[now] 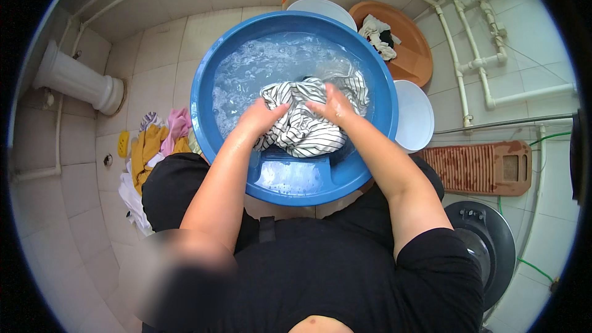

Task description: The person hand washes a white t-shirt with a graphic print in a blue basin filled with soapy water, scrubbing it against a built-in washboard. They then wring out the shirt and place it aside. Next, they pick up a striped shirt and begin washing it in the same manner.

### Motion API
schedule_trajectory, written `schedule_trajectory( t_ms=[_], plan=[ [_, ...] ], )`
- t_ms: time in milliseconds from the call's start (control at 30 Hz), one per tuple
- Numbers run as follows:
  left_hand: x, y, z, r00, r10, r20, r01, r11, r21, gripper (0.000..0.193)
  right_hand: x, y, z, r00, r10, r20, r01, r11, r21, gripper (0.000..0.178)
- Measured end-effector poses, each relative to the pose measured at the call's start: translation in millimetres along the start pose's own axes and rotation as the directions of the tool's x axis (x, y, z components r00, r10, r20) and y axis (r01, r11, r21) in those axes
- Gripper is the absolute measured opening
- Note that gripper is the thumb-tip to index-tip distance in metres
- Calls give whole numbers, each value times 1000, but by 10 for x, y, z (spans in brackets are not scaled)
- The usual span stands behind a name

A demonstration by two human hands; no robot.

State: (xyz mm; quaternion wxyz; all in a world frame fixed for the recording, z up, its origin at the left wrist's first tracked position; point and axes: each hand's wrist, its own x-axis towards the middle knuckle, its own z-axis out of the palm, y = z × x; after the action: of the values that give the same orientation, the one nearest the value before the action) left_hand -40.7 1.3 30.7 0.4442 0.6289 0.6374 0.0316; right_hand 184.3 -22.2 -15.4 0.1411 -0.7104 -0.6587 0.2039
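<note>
A large blue basin (201, 92) holds foamy water (259, 55). Bunched at its near side, partly out of the water, is a white striped garment (311, 132) with dark lines; I cannot tell which kind of garment it is. My left hand (262, 116) grips the left side of the cloth, thumb lying on top and the other fingers partly hidden in the folds. On the upper right part, my right hand (334, 107) holds a fold, its skin wet. Below the cloth, the sloped blue ledge (293, 176) of the basin shows.
Loose clothes (151, 148) lie left on the tiled floor beside a yellow brush-like object (123, 144). A brown basin (407, 55) with clothes, white basins (414, 114), a brown washboard (475, 166) and a dark basin (493, 228) stand right. Pipes (459, 68) run along the walls.
</note>
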Motion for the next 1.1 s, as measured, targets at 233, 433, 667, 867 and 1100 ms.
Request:
schedule_trajectory(
  t_ms=[233, 433, 667, 867, 1100],
  plan=[
    [207, -31, 222, 952, 296, -77, -249, 607, -755, 49, -138, -492, -173, 976, -211, -53, 217, 963, 159, 41],
    [378, -170, 150, 557, 791, 255, 589, -159, -792, 40, -500, -1387, -284, 729, -591, -346, 683, 664, 304, 32],
    [41, 94, 309, 960, 100, 260, 257, 45, -965, 32, -164, -1161, -64, 726, -427, -539, 606, 768, 208, 27],
    [38, 39, 379, 962, 120, 244, 252, -56, -966, 26, -233, -1266, -68, 917, -136, -374, 316, 821, 476, 24],
    [-13, 174, 262, 921, 92, 379, 382, -6, -924, 34, -20, -928, -44, 907, -176, -382, 300, 907, 295, 30]
  ],
)
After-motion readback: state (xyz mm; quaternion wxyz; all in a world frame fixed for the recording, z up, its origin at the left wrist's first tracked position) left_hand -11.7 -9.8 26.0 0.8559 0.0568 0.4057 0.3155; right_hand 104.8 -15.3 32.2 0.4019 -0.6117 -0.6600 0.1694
